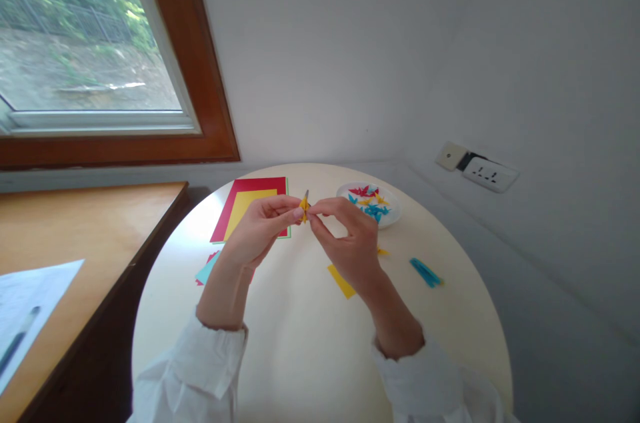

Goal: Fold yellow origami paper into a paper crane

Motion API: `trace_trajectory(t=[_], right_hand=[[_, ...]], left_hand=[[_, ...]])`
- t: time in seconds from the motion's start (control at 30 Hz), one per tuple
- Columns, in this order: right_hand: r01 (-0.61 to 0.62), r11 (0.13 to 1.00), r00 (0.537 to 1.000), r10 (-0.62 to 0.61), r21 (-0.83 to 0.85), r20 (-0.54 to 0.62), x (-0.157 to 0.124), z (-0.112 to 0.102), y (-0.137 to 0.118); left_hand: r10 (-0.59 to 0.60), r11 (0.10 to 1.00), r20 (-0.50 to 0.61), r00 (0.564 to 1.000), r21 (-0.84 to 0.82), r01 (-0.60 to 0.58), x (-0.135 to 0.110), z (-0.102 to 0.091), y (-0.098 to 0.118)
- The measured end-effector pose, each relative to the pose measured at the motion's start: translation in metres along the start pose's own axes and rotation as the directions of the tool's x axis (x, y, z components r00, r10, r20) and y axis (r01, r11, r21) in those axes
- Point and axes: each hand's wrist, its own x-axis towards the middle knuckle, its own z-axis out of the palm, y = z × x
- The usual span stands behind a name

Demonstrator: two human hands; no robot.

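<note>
The left hand (257, 229) and right hand (350, 243) pinched one small yellow folded paper (305, 206) between their fingertips above the round table (300, 349); it looked only partly folded. At one o'clock, one plate (394, 217) already held roughly ten finished figures. One yellow square (341, 281) lay at five o'clock, and stacked sheets (250, 184) at eleven.
</note>
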Motion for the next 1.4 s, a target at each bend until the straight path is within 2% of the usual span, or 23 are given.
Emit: trace_trajectory(t=[0.47, 0.67, 0.87, 1.07, 1.27, 1.4], right_hand=[[-0.004, 1.0, 1.0, 0.004, -0.015, -0.013, 0.0001, 0.0013, -0.0045], [-0.089, 0.996, 0.996, 0.09, 0.014, -0.018, 0.0001, 0.0036, -0.0069], [-0.105, 0.994, 0.993, 0.107, 0.039, -0.049, -0.0003, 0.0064, -0.0077], [-0.14, 0.989, 0.989, 0.141, 0.054, -0.032, -0.001, 0.0065, -0.0075], [-0.081, 0.997, 0.997, 0.081, 0.008, -0.012, -0.0013, 0.0061, -0.0048], [-0.061, 0.998, 0.998, 0.061, -0.018, 0.003, -0.0012, 0.0062, -0.0048]], left_hand=[[0.007, 0.998, 0.02, 1.0, -0.057, -0.006, -0.0005, 0.0049, 0.0004], [0.029, 0.996, 0.024, 0.999, -0.083, -0.027, -0.001, 0.0067, 0.0005], [0.026, 0.997, 0.021, 0.999, -0.071, -0.025, -0.0023, 0.0087, 0.0015], [0.008, 0.996, 0.02, 1.0, -0.094, -0.006, -0.0016, 0.0067, 0.0009], [-0.023, 0.996, -0.03, 0.999, -0.09, 0.02, -0.0002, 0.0045, -0.0003], [-0.012, 0.996, -0.009, 1.0, -0.091, 0.011, -0.0006, 0.0058, 0.0002]])
